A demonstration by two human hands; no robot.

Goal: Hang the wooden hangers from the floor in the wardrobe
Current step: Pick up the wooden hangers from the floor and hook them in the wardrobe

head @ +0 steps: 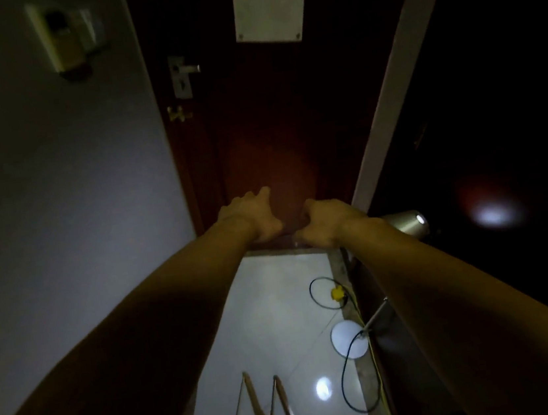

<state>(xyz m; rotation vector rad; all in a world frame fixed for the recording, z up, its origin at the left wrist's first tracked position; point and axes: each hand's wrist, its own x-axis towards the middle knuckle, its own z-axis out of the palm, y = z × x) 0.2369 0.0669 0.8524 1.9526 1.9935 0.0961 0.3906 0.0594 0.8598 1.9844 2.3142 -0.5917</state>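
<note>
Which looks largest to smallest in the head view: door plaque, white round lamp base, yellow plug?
1. door plaque
2. white round lamp base
3. yellow plug
By apparent size only: the plaque sits farthest from the camera.

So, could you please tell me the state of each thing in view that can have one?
Door: shut.
Wooden hangers: lying on the floor, untouched.
Left hand: fingers spread, holding nothing.
Right hand: fingers curled; whether it holds anything cannot be seen.
Lamp: lit.
Black cable: lying in loose loops on the floor.
</note>
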